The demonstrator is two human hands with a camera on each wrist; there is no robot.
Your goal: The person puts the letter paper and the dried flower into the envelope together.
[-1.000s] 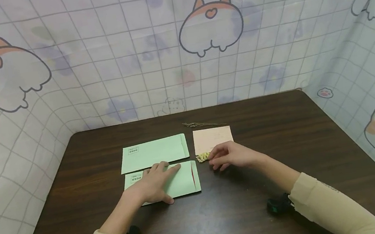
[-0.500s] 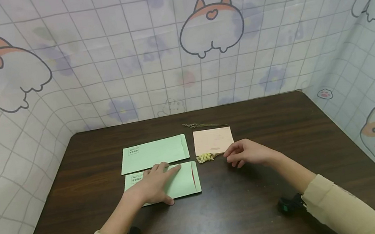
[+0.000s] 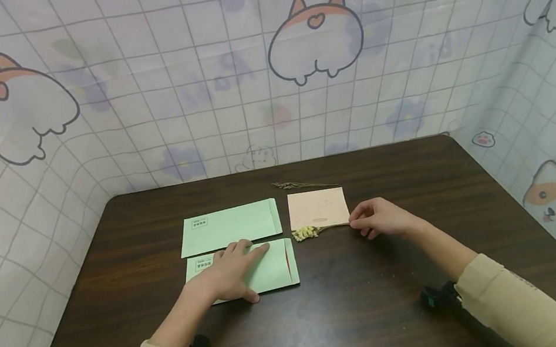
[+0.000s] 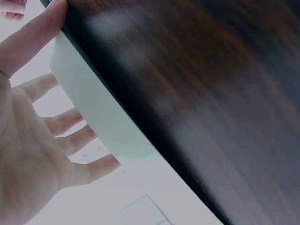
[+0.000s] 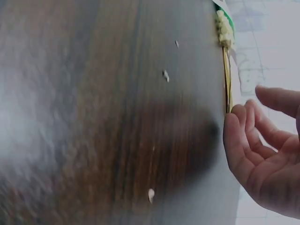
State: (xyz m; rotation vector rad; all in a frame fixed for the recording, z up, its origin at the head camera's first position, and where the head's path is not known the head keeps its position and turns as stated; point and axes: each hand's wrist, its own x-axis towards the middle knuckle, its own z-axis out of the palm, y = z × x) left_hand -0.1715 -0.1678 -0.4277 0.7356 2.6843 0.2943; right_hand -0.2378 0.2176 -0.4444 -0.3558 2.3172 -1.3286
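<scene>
A sprig of small pale-yellow flowers (image 3: 305, 233) lies along the near edge of a cream card (image 3: 317, 208). At the right end of its stem is my right hand (image 3: 382, 217). In the right wrist view, loosely bent fingers touch the stem end while the thumb stays apart. My left hand (image 3: 229, 272) rests spread on the nearer green envelope (image 3: 267, 270), whose right end shows a thin red line. The left wrist view shows the palm and the thumb at the envelope's near edge. A second green envelope (image 3: 229, 228) lies just behind it.
A thin dried stalk (image 3: 303, 184) lies behind the card. Small pale bits (image 5: 166, 76) are scattered on the dark wooden table (image 3: 352, 323). A patterned cloth (image 3: 221, 74) stands along the back and both sides.
My right hand has moved right from the flower heads along the stem to its end, uncovering the sprig and the card's corner. The left hand has stayed put.
</scene>
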